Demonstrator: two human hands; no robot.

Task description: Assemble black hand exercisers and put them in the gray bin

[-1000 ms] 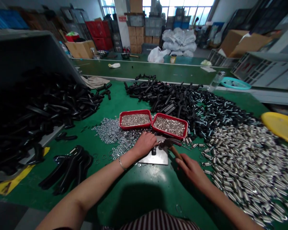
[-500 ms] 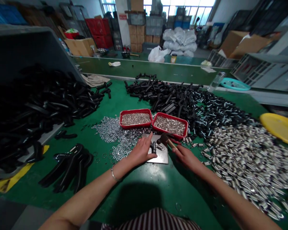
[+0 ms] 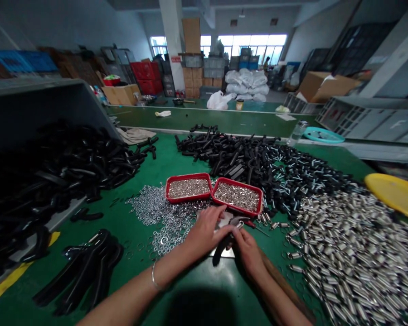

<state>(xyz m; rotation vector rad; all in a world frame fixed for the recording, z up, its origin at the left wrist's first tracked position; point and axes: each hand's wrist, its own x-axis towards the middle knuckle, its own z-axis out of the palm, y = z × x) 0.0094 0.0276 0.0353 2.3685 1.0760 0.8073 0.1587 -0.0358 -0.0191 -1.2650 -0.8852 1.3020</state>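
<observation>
My left hand [image 3: 207, 228] and my right hand [image 3: 250, 253] meet over a metal plate [image 3: 228, 253]. Between them is a black curved part [image 3: 220, 251], its lower end pointing toward me. Thumb and fingers of my left hand are on its upper end. My right fingers pinch the same end, beside a small silver spring [image 3: 240, 224]. Behind the fingertips lie pliers with red handles [image 3: 250, 223]. A wooden handle [image 3: 285, 283] runs along my right forearm; its head is not visible. Two red trays [image 3: 187, 198] [image 3: 236, 208] of small metal pins sit just beyond the plate.
Washers and rings [image 3: 149, 203] spread left of the plate. Silver springs [image 3: 353, 244] are heaped at right, black parts [image 3: 234, 154] behind the trays. More black parts [image 3: 95, 267] lie at left, near a tipped grey bin [image 3: 71, 86]. A yellow lid [image 3: 394, 194] is far right.
The view has tilted up. My right hand has let go of the hammer and moved to the black part, which is now lifted between both hands. The wooden handle now lies by my right forearm.
</observation>
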